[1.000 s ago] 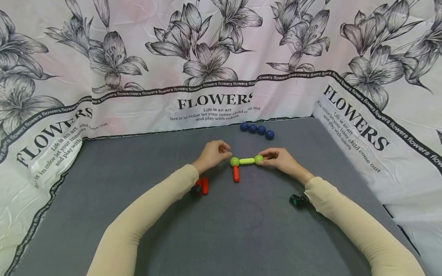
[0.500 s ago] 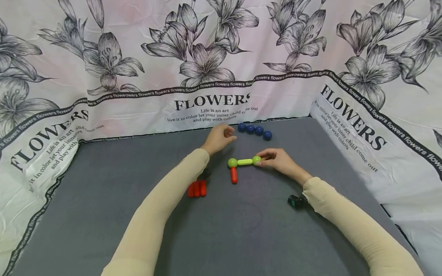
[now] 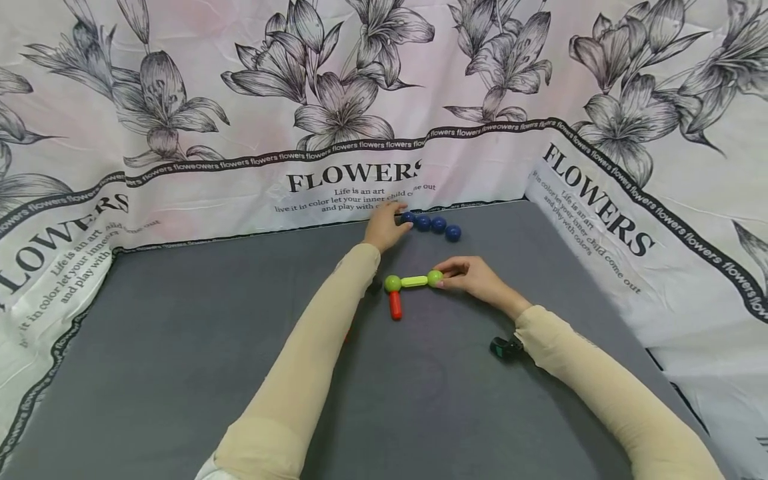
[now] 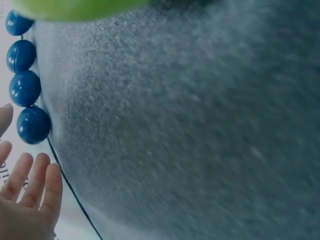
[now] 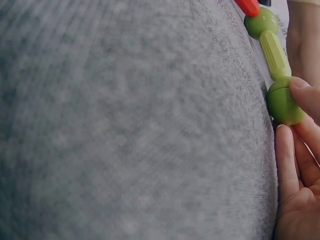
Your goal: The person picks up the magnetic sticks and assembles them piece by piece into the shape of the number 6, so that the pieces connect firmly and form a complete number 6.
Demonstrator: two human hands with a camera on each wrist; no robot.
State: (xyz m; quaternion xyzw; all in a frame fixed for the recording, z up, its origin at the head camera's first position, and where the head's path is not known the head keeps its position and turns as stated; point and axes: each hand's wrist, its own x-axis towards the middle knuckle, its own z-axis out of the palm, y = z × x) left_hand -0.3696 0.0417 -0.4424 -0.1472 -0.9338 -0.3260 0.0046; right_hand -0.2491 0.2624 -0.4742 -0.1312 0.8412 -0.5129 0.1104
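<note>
Near the back edge, my left hand (image 3: 385,227) reaches to the left end of a row of blue balls (image 3: 439,225). In the left wrist view its fingers (image 4: 36,186) are spread just short of the nearest blue ball (image 4: 33,125), with a gap between. My right hand (image 3: 480,279) pinches the right green ball (image 3: 435,279) between thumb and fingers. A yellow-green rod (image 3: 415,282) joins that ball to another green ball (image 3: 393,284). From the left ball a red rod (image 3: 395,306) extends toward the front. The right wrist view shows the thumb on the held green ball (image 5: 286,102).
The grey table (image 3: 420,400) meets a flower-printed cloth (image 3: 354,180) at the back and sides. A sliver of red (image 3: 347,335) shows beside my left sleeve (image 3: 306,353), which covers the rest. A black wrist device (image 3: 506,348) sits under the right forearm.
My left hand has left the left green ball and moved back to the blue balls, its sleeve now covering the loose red rods. The right hand still holds its green ball. The view has shifted slightly.
</note>
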